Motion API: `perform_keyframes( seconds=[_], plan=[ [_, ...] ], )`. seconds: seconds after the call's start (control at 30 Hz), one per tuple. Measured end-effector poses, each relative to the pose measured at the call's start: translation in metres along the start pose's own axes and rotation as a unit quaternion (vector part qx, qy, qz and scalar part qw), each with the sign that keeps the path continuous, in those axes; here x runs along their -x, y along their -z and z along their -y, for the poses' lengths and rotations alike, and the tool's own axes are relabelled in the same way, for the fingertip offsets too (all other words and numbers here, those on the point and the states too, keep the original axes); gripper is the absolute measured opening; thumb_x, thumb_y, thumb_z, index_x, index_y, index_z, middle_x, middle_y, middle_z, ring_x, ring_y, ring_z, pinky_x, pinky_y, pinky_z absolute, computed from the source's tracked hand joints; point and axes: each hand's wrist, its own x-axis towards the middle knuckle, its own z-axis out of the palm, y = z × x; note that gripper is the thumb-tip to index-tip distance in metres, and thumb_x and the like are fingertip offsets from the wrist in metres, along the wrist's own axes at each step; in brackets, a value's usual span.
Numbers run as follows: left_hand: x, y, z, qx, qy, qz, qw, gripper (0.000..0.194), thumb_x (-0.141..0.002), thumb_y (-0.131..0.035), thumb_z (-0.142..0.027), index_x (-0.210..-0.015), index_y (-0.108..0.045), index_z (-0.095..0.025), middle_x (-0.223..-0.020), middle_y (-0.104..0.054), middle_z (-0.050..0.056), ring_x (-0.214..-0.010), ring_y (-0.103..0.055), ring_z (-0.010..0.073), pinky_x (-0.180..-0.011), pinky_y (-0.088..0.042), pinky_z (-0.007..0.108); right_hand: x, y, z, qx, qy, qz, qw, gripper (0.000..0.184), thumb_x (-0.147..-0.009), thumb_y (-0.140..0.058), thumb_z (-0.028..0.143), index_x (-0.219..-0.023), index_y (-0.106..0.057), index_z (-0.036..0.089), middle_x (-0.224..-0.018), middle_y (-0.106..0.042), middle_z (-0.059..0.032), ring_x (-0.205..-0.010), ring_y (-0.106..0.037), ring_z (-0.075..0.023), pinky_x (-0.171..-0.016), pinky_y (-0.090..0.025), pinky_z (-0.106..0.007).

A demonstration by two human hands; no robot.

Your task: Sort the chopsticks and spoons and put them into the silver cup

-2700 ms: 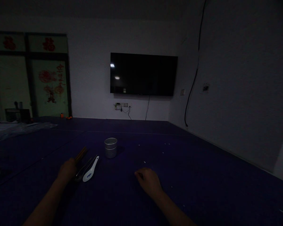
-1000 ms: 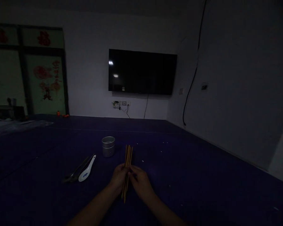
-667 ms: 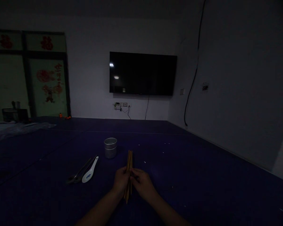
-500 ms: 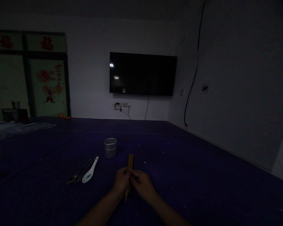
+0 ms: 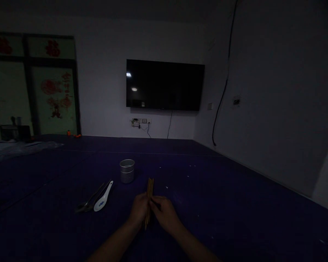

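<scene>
A bundle of several wooden chopsticks (image 5: 150, 186) is between my hands, pointing away from me. My left hand (image 5: 139, 208) is closed round its left side. From the right, the fingers of my right hand (image 5: 164, 211) pinch the same bundle. Beyond and left of them stands a grey metal cup (image 5: 127, 171), upright with its mouth up. A white ceramic spoon (image 5: 104, 196) with a blue mark in its bowl lies left of my hands. Beside it are darker metal spoons (image 5: 90, 202), hard to make out in the dim light.
The dark blue tabletop (image 5: 235, 203) runs to the walls, with small white scraps (image 5: 166, 187) on it. Clear plastic wrapping (image 5: 24, 149) lies far left, near a dark box (image 5: 15, 131). A television (image 5: 164, 85) hangs on the wall; a loose black cable (image 5: 221, 102) hangs at right.
The chopsticks' near ends look more gathered and sit slightly higher. Both hands keep their hold in nearly the same place. The whole view has shifted slightly.
</scene>
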Motion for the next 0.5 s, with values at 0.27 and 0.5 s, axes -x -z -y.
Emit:
perform_keyframes(
  seconds=[0.27,0.5],
  plan=[
    [0.001,0.006,-0.010,-0.084,-0.040,0.022,0.995,0.027,-0.067,-0.057,-0.041,-0.061,-0.065,-0.017,-0.064,-0.067,0.005,-0.063,-0.060,0.0181,-0.057,-0.040,0.023,-0.001,-0.002,-0.005,0.014,-0.006,-0.002,1.000,0.028,-0.089,-0.045,0.027,-0.095,-0.072,0.021,-0.093,-0.072,-0.0065,-0.091,-0.064,-0.0204,-0.084,-0.045,-0.030],
    [0.004,0.010,-0.020,-0.213,-0.060,0.046,0.974,0.025,-0.074,-0.050,-0.029,-0.065,-0.068,-0.016,-0.067,-0.070,0.005,-0.067,-0.063,0.0199,-0.059,-0.040,0.023,0.000,-0.002,-0.004,0.061,-0.004,-0.002,0.998,0.026,-0.088,-0.045,0.022,-0.092,-0.071,0.020,-0.093,-0.071,-0.0064,-0.095,-0.062,-0.0203,-0.086,-0.042,-0.030]
  ],
)
